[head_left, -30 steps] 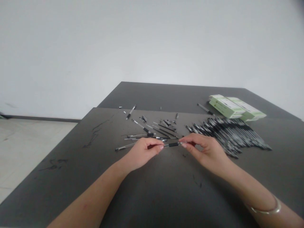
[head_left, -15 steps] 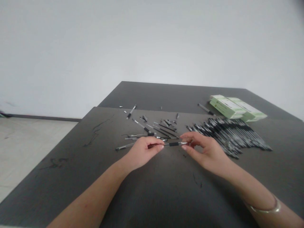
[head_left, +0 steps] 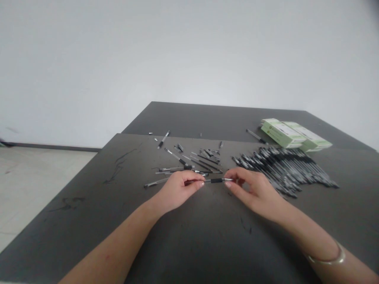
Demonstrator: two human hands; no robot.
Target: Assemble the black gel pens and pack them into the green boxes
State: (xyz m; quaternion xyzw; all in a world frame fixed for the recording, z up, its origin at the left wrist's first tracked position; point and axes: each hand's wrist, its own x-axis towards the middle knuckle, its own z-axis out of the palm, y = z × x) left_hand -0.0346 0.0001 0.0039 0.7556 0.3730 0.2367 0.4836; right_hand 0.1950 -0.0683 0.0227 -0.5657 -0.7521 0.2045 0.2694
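Left hand (head_left: pixel 177 191): pinching the pen (head_left: pixel 216 180), held level between both hands. Right hand (head_left: pixel 251 187): closer in than half a second ago, now pinching the tip (head_left: pixel 229 180), where I judge work centres. Beyond: loose refills (head_left: pixel 207 158), fanned pens (head_left: pixel 299 163).

A hand could pass along the near bench (head_left: pixel 201 240), between the forearms, or along its left side. Straight ahead, a pen (head_left: pixel 216 180) bars the way between the left hand (head_left: pixel 179 189) and right hand (head_left: pixel 256 187), with loose pens (head_left: pixel 174 156) and refills (head_left: pixel 208 159) just beyond. To the right, a heap of pens (head_left: pixel 293 165) and two green boxes (head_left: pixel 280 134) obstruct the far route.
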